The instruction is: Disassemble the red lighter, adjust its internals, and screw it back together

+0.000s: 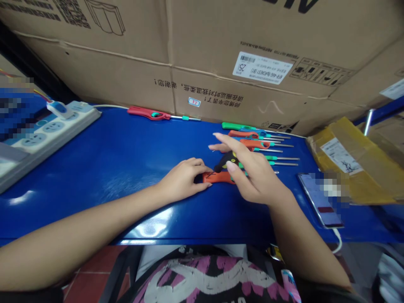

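My left hand [186,179] rests on the blue table [120,155], fingers curled and pinching the left end of an orange long-nosed lighter [219,177]. My right hand [249,170] hovers over the same lighter, holding a black and yellow tool [224,162] whose tip points down at the orange body; its index and middle fingers are stretched out. Behind the right hand lies a row of several similar lighters [259,145] with orange or green handles and thin metal stems.
A red lighter [148,112] lies alone at the table's back edge. Large cardboard boxes [221,54] wall off the back. A white power strip [50,126] sits at left, a phone [318,198] with a cable at right, beside a yellow padded parcel [344,160].
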`<state>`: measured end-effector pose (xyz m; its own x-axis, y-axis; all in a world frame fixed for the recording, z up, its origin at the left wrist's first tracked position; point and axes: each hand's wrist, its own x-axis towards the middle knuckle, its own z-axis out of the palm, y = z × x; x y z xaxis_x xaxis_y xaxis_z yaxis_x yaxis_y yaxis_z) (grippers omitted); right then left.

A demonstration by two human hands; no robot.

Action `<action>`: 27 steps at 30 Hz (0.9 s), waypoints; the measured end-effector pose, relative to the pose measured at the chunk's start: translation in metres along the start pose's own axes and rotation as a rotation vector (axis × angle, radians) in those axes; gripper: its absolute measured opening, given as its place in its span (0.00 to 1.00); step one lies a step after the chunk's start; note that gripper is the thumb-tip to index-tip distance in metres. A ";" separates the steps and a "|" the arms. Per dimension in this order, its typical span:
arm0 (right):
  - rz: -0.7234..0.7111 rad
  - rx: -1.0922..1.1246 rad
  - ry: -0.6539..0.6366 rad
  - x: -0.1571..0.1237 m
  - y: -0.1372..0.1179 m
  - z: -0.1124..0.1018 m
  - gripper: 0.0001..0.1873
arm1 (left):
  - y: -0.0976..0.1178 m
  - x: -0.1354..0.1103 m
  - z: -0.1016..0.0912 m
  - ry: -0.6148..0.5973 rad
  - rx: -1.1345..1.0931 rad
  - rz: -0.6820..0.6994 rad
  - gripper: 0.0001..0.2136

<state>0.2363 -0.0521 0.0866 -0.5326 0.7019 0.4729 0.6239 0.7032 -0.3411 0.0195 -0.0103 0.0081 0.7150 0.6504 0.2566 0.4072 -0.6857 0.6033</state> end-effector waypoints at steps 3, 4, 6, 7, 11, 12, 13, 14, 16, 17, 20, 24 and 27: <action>-0.052 0.074 -0.006 0.000 -0.001 0.002 0.25 | 0.000 0.000 0.000 0.006 -0.008 0.002 0.08; -0.067 0.029 0.045 0.000 -0.001 0.003 0.20 | 0.001 0.000 0.000 0.009 -0.011 -0.002 0.07; -0.075 -0.102 0.167 0.000 -0.001 0.007 0.15 | 0.001 0.000 0.001 0.009 -0.020 -0.006 0.05; -0.069 -0.135 0.187 0.001 -0.001 0.007 0.16 | 0.001 0.000 0.001 0.011 -0.022 -0.008 0.04; -0.032 0.054 0.014 0.001 -0.004 0.006 0.26 | 0.000 0.000 0.001 0.017 -0.020 0.001 0.07; -0.038 0.085 -0.007 0.001 -0.004 0.006 0.26 | -0.001 0.000 0.002 0.018 -0.020 0.002 0.07; -0.052 0.075 0.008 0.001 -0.003 0.007 0.25 | -0.001 -0.001 0.002 0.016 -0.021 0.000 0.07; -0.071 0.030 0.050 0.001 -0.003 0.008 0.21 | 0.000 -0.001 0.002 0.016 -0.020 -0.007 0.06; -0.095 -0.101 0.164 0.001 -0.001 0.010 0.13 | 0.000 -0.001 0.002 0.010 -0.020 -0.027 0.04; -0.092 -0.142 0.205 0.001 -0.001 0.011 0.11 | 0.001 -0.001 0.002 0.007 -0.016 -0.034 0.04; -0.026 -0.051 0.097 0.000 -0.003 0.009 0.22 | 0.001 -0.001 0.002 0.008 0.002 -0.043 0.06; -0.061 0.058 0.022 -0.001 -0.006 0.009 0.25 | -0.001 -0.001 0.005 0.008 -0.016 -0.039 0.06; -0.048 -0.129 0.204 0.000 -0.004 0.015 0.12 | -0.002 0.000 0.007 0.013 -0.018 -0.047 0.04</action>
<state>0.2251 -0.0533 0.0758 -0.4450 0.6216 0.6447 0.6755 0.7056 -0.2141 0.0223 -0.0110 0.0018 0.6878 0.6859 0.2377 0.4295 -0.6484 0.6286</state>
